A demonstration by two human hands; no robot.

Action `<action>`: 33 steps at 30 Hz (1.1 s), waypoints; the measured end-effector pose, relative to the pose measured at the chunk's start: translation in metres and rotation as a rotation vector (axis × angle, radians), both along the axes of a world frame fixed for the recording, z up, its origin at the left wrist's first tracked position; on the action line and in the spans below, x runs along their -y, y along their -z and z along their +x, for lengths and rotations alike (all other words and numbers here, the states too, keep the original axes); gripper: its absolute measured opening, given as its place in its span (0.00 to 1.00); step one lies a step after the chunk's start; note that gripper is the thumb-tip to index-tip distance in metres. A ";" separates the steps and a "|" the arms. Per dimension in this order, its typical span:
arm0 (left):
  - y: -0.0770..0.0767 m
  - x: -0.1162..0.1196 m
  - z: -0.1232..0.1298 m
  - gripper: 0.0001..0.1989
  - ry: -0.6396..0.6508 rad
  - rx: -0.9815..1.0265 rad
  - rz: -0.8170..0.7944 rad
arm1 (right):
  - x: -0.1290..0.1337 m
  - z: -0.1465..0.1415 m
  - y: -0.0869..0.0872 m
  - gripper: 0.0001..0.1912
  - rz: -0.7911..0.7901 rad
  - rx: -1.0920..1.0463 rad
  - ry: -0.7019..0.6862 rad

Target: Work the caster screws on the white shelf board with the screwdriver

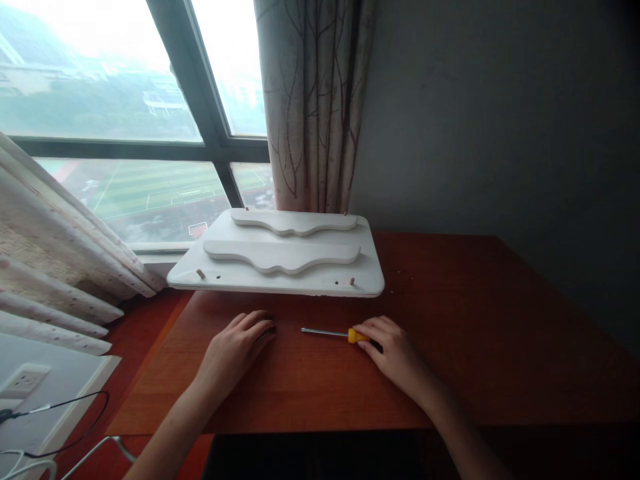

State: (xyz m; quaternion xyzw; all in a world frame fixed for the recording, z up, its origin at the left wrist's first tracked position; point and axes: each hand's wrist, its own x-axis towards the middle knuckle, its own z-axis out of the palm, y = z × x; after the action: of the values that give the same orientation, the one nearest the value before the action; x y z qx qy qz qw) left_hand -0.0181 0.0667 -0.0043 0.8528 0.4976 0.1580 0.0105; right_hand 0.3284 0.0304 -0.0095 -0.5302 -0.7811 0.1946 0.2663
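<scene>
My right hand (393, 347) rests on the wooden table with its fingers around the handle of a screwdriver (325, 332). The handle is yellow with a black end, and its metal shaft points left. To the left, my left hand (237, 347) lies on the tabletop, fingers loosely curved and a gap beside the thumb, with nothing visible in it. Beyond both hands is a white board (270, 283) with rounded corners, wooden pegs and small holes near its edge. Two wavy-edged white pieces, a nearer one (283, 257) and a farther one (295, 222), lie on top of it.
The reddish-brown table (475, 347) stretches right to a grey wall (490, 120). Small bits lie right of the board. A window (150, 193) and curtains (315, 100) stand behind. At lower left are a wall socket (25, 381) and cables (100, 400).
</scene>
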 end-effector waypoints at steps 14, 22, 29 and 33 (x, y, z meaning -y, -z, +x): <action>0.010 -0.026 -0.064 0.21 -0.080 -0.047 0.045 | -0.045 -0.110 -0.024 0.11 -0.019 0.191 -0.071; 0.007 -0.023 -0.069 0.23 -0.075 -0.021 0.064 | -0.047 -0.120 -0.020 0.12 -0.004 0.198 -0.061; 0.004 -0.018 -0.073 0.22 -0.067 0.009 0.114 | -0.040 -0.113 -0.017 0.18 0.047 0.151 -0.054; 0.000 -0.006 -0.059 0.19 -0.083 0.087 0.174 | -0.033 -0.098 -0.014 0.21 0.090 0.063 -0.054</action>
State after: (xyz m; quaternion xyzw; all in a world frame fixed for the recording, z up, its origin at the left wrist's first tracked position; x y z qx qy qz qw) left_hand -0.0769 0.0731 -0.0038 0.8214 0.5160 0.2380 -0.0487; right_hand 0.2309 0.0629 0.0050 -0.5025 -0.8110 0.1497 0.2597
